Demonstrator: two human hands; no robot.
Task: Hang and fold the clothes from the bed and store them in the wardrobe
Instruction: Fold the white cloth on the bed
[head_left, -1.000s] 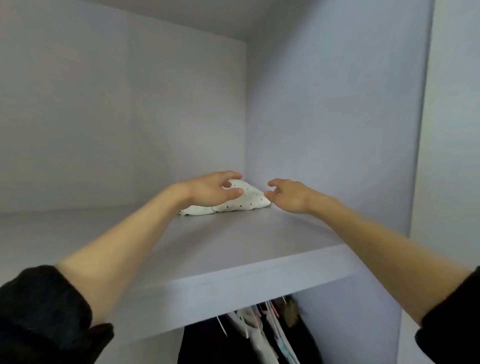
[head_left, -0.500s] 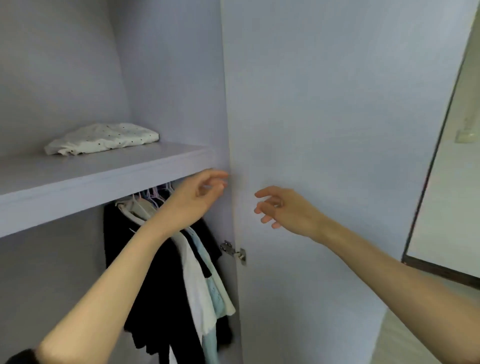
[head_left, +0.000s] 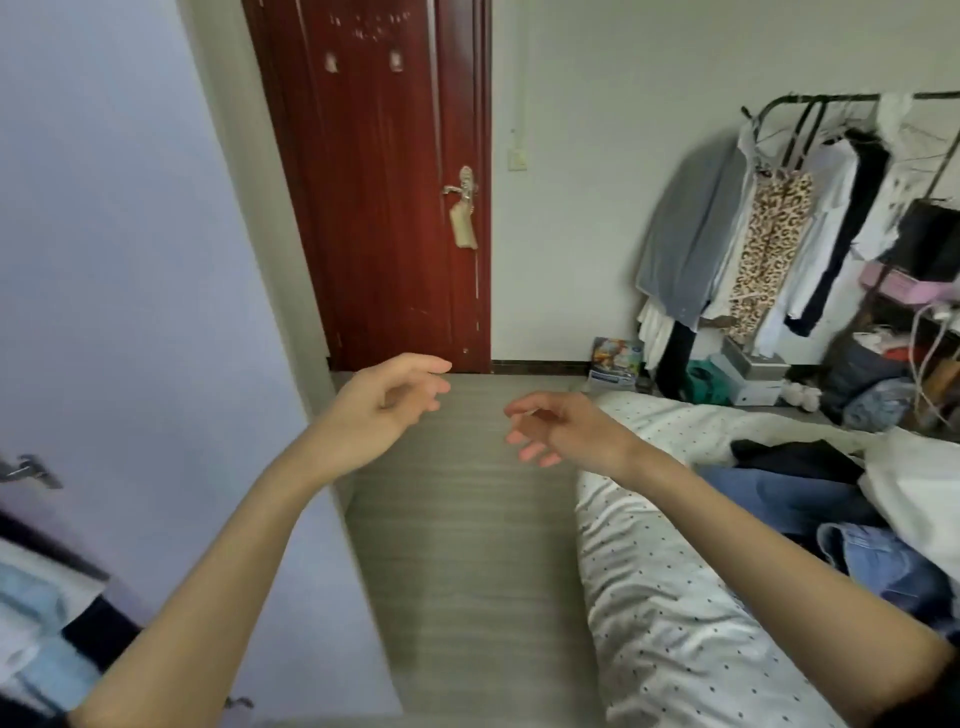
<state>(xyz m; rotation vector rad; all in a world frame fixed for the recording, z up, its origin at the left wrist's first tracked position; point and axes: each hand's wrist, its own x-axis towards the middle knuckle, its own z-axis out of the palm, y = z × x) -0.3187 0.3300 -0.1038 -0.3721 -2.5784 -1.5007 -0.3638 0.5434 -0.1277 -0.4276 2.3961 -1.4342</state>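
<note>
Both hands empty: left hand and right hand loosely curled above the grey floor. Heap of blue denim and dark clothes lies on the white dotted bed. Advice: lift one garment only, by its waistband.

I'm getting soft, even indoor light with no hard shadows or glare, a faint sheen on the red door, motion blur smearing the clothes rack at right and the wardrobe door at left, and wide-angle bending along the edges.
</note>
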